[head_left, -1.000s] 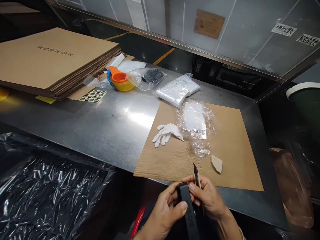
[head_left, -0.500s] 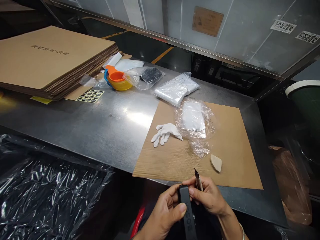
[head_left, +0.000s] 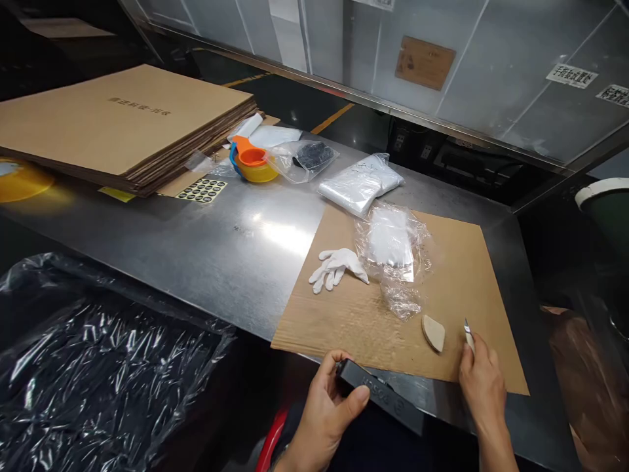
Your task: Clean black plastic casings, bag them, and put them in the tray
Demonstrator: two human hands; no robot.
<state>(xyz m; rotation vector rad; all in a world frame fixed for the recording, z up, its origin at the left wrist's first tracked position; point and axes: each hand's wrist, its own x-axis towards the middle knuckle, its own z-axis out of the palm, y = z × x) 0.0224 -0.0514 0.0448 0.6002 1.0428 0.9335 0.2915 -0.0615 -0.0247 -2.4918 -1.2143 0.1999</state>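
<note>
My left hand (head_left: pixel 324 419) is closed around a long black plastic part with raised BOSCH lettering (head_left: pixel 386 396), held tilted just off the table's front edge. My right hand (head_left: pixel 483 383) grips a slim craft knife (head_left: pixel 468 335), its blade pointing away from me over the right side of the cardboard sheet (head_left: pixel 466 275). Left of the knife lies a beige wedge-shaped pad (head_left: pixel 433 333). A white glove (head_left: pixel 338 269) and a crumpled clear bag with white sheets inside (head_left: pixel 390 239) rest farther back on the cardboard.
Behind the cardboard are packed clear bags (head_left: pixel 361 183). Orange and yellow scoops (head_left: pixel 255 167), a sticker sheet (head_left: pixel 201 190) and stacked cardboard (head_left: pixel 122 124) stand on the metal table (head_left: pixel 236 262). Black plastic wrap (head_left: pixel 108 373) fills the lower left; a yellow tape roll (head_left: pixel 24 180) lies far left.
My right hand has moved right with the knife, away from the black part. The part has swung from near upright to a slant towards lower right. The view has shifted slightly.
</note>
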